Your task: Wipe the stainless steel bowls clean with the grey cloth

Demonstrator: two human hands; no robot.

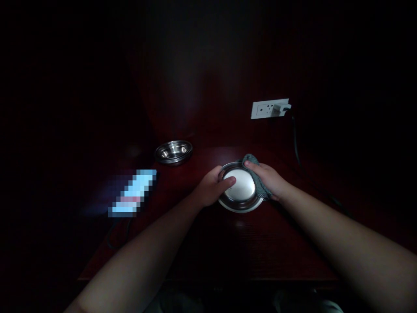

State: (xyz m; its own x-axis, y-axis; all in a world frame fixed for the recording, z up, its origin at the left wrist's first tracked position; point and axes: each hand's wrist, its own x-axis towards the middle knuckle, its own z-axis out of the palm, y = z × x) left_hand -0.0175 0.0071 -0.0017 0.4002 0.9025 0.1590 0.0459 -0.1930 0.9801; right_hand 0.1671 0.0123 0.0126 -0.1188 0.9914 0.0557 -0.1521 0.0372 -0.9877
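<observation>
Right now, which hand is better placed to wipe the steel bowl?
Probably the right hand: its fingers press the grey cloth against the steel bowl at its right rim. The left hand grips the left rim, with no cloth.

Single head-worn view: the camera looks forward and down over the near edge of the dark red wooden worktop point(228, 243). It sits close to the left hand point(210, 189) and right hand point(265, 178) at centre frame. The far wall, with a white rectangular wall socket point(269, 108), bounds the field.
</observation>
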